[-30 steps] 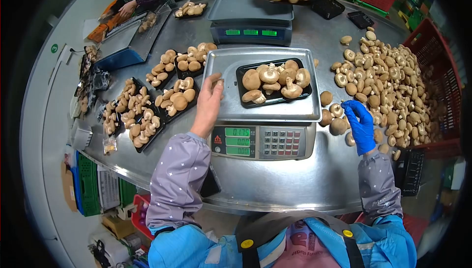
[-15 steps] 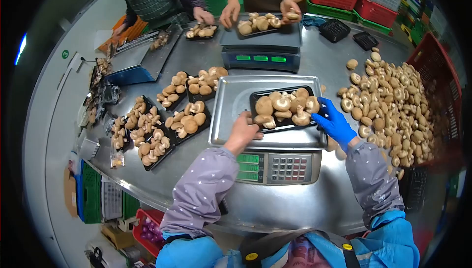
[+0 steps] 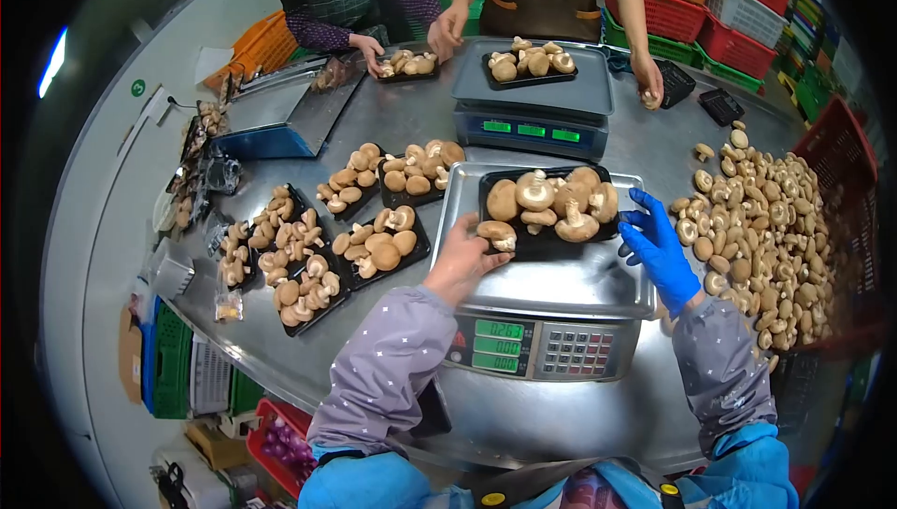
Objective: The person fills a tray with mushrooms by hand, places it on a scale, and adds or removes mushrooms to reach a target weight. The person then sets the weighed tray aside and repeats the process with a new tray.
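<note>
At the near edge of the worktop, on the steel pan of the scale, the left hand is closed on the near left corner of a black tray, with the thumb on top beside one mushroom. The right hand, in a blue glove, is half open, and its fingertips touch the right rim of the same tray; I cannot tell if it pinches the rim. The tray sits toward the far side of the pan and is piled with mushrooms above its rim.

I judge the tray to be thin and bendy. It is light by itself but unevenly loaded, so it may sag or twist if taken by one corner only. A hold on the two opposite short rims, fingers under the bottom, seems safest. The mushrooms are loose, round and easily bruised. They would roll off a tilted tray, so it should be kept level.

Left of the scale lie more filled trays, and toward the right edge a heap of loose mushrooms. Near the far edge stands a second scale.
</note>
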Demonstrator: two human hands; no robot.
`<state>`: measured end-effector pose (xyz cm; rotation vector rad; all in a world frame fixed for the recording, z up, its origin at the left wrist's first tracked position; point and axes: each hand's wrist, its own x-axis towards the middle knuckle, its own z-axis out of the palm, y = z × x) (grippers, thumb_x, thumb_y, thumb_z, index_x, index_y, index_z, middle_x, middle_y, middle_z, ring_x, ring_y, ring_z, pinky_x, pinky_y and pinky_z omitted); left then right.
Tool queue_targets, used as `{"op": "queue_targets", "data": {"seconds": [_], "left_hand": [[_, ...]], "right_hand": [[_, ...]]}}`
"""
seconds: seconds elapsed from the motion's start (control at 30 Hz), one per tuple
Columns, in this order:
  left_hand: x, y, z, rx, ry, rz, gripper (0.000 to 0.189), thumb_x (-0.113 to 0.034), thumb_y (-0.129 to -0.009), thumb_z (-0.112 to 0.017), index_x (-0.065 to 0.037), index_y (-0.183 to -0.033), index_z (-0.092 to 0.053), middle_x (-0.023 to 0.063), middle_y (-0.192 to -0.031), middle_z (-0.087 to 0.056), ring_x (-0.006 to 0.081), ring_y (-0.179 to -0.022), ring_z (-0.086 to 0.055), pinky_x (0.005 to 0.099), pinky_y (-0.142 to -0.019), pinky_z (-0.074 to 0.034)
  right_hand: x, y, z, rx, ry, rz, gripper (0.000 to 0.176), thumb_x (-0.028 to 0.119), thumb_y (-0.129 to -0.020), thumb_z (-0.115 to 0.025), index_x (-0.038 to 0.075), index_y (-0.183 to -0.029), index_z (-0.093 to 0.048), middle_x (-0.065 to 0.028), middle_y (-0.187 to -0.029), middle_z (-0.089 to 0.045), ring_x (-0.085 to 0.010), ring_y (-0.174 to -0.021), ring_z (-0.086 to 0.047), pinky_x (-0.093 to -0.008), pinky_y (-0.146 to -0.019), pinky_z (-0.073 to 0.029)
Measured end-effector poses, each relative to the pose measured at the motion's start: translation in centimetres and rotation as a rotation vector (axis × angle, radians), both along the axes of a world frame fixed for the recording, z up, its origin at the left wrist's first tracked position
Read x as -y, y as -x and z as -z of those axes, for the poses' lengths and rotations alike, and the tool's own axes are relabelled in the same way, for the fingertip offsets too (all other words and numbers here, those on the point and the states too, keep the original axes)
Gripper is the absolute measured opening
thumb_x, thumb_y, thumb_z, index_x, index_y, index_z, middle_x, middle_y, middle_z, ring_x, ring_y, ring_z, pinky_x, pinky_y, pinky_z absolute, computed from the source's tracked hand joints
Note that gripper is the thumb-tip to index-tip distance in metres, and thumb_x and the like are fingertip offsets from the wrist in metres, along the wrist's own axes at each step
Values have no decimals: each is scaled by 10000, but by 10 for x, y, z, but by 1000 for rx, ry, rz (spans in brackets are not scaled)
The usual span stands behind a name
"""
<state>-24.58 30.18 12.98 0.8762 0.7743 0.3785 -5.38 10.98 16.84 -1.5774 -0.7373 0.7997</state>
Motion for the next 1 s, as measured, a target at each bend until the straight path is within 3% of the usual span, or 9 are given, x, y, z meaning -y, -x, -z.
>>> {"op": "queue_targets", "data": {"seconds": [0.27,0.37,0.43,0.53,0.6,0.73,0.83,0.93,1.0], "left_hand": [[-129,68,5,77,-69,-261,501,146,-764,-306,13,-1242,-237,193,-1127,-413,297,-920,-519,411,-754,-520],[-187,100,-8,102,-203,-379,405,141,-754,-294,27,-1142,-313,192,-1085,-440,311,-917,-518,412,-766,-516],[-222,114,-20,69,-224,-603,374,157,-712,-270,72,-1037,-435,218,-996,-474,308,-838,-537,352,-733,-528],[-284,146,-23,104,-301,-673,373,163,-725,-289,98,-1060,-437,190,-1060,-444,299,-909,-510,361,-782,-520],[-325,164,-20,147,-331,-751,349,172,-745,-312,66,-1066,-400,212,-1056,-444,323,-888,-535,409,-720,-546],[-375,183,-19,210,-340,-875,341,154,-745,-323,66,-1065,-402,204,-1053,-453,323,-861,-550,406,-704,-558],[-397,193,-10,-508,-997,-715,248,-122,-785,-431,40,-954,-515,225,-930,-525,357,-835,-562,406,-708,-506],[-414,199,-3,-1236,-1595,-411,421,-398,-826,-539,13,-843,-627,245,-807,-596,392,-810,-573,407,-711,-455],[-428,197,-1,-1284,-1538,-363,477,-449,-833,-500,9,-898,-616,259,-836,-587,394,-844,-568,410,-751,-439]], "right_hand": [[-22,7,3,43,-27,-39,457,160,-858,-535,122,-1277,-356,-60,-1007,-527,-98,-725,-518,-219,-635,-434],[-15,3,5,113,54,54,415,202,-868,-497,95,-1251,-380,-60,-988,-534,-82,-690,-510,-206,-612,-422],[-6,-5,10,131,108,121,415,216,-863,-505,101,-1245,-392,-41,-974,-535,-76,-695,-503,-201,-609,-413],[11,-17,22,212,153,239,398,239,-855,-522,131,-1227,-428,-13,-929,-542,-70,-689,-487,-213,-597,-406],[20,-23,26,198,181,302,385,248,-856,-513,131,-1215,-435,-8,-919,-540,-71,-679,-479,-216,-589,-401],[39,-27,27,233,300,410,366,266,-854,-496,142,-1195,-447,6,-871,-523,-68,-641,-449,-206,-556,-360],[52,-32,29,245,352,456,352,224,-861,-500,119,-1193,-447,-8,-864,-534,-62,-634,-456,-193,-544,-363],[62,-36,32,231,402,487,344,216,-862,-494,113,-1188,-453,0,-869,-530,-60,-633,-453,-191,-538,-355],[72,-42,39,239,370,499,345,221,-861,-497,108,-1184,-456,4,-886,-531,-57,-630,-453,-188,-534,-351]]}}
